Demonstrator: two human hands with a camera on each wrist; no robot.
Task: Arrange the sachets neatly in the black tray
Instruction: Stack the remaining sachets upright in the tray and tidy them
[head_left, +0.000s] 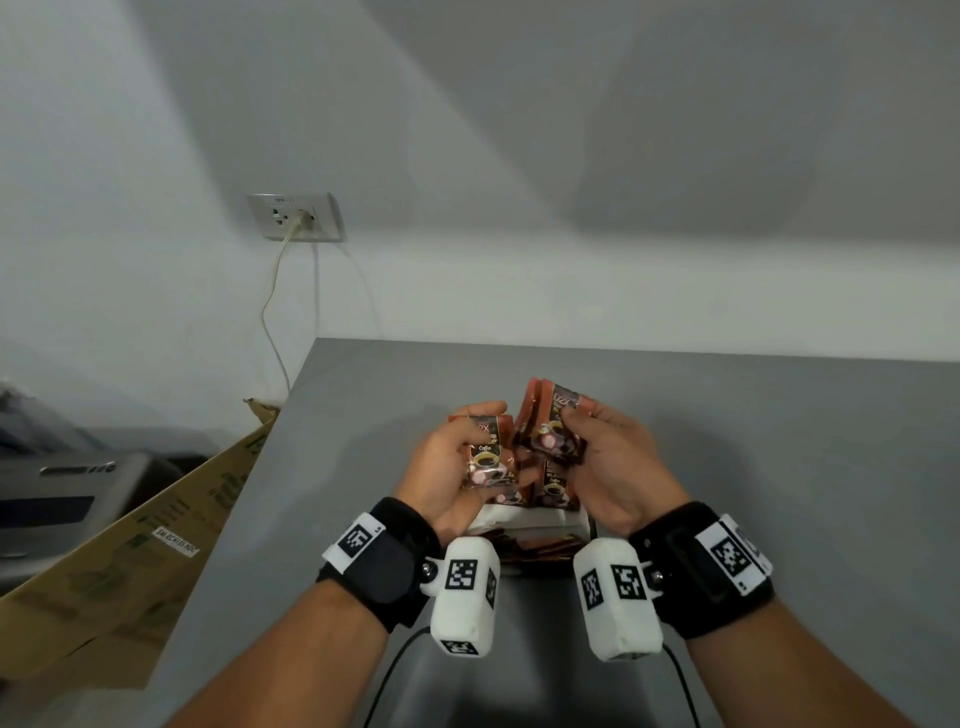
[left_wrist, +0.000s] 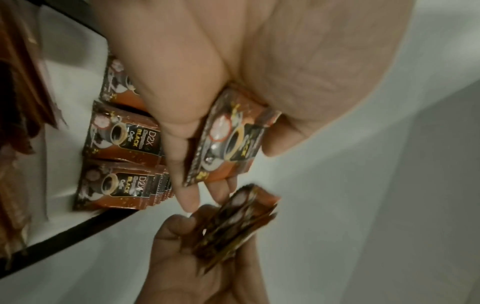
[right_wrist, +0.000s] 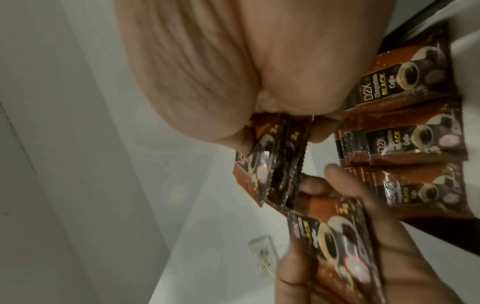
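Observation:
My left hand (head_left: 457, 457) holds an orange-and-black coffee sachet (head_left: 488, 457) between thumb and fingers; the left wrist view shows that sachet (left_wrist: 228, 139) in my palm. My right hand (head_left: 597, 457) grips a small stack of the same sachets (head_left: 553, 421), seen edge-on in the right wrist view as a fanned stack (right_wrist: 103, 164). Both hands hover over the black tray (left_wrist: 78, 232), whose white-lined floor carries rows of sachets (left_wrist: 122, 133) lying face up. The tray is mostly hidden by my hands in the head view.
The tray sits on a grey table (head_left: 779, 467) against a white wall. A cardboard box (head_left: 130, 561) stands left of the table. A wall socket (head_left: 293, 215) with a cable is behind it. More brown packets (left_wrist: 15, 102) lie in the tray's other part.

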